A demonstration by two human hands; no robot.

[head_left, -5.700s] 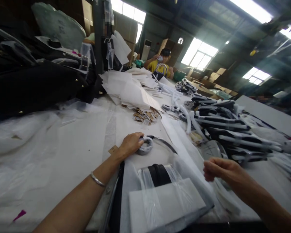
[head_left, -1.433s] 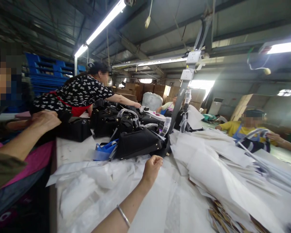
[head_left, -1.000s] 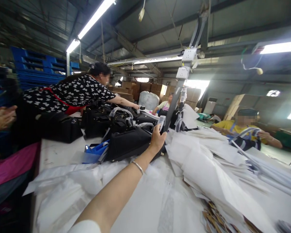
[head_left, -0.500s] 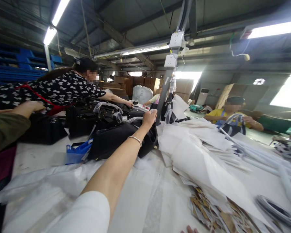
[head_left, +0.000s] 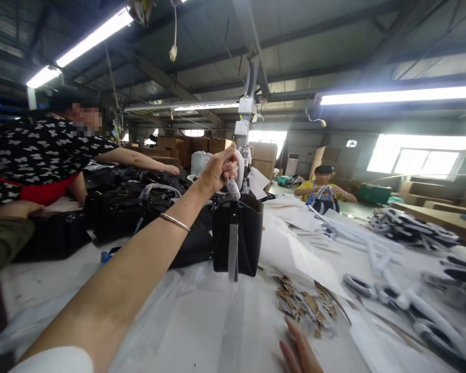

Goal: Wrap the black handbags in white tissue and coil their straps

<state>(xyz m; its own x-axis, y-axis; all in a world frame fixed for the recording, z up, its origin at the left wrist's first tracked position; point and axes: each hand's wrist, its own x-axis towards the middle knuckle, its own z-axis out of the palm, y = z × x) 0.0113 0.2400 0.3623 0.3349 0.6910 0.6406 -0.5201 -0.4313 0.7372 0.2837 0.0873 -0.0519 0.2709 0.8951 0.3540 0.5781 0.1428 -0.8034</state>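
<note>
A: Hands?
B: Left hand (head_left: 220, 172) curled tight round the wrapped handle (head_left: 233, 190) of a black bag (head_left: 249, 238). Right hand (head_left: 305, 353), near side of the tag pile (head_left: 306, 305), fingers extended, slightly parted; nothing seen in it, palm partly out of frame.
A: Bag's place?
B: Beyond the tag pile, to its left. Can't tell if it clears the table (head_left: 190, 326).
A: Risks?
B: Slick-looking handle could slip; a low swing toward the tag pile could drag the white sheets (head_left: 287, 251).
A: Pointing?
B: Open end up; long axis looks near-vertical from here, depth unclear.
</note>
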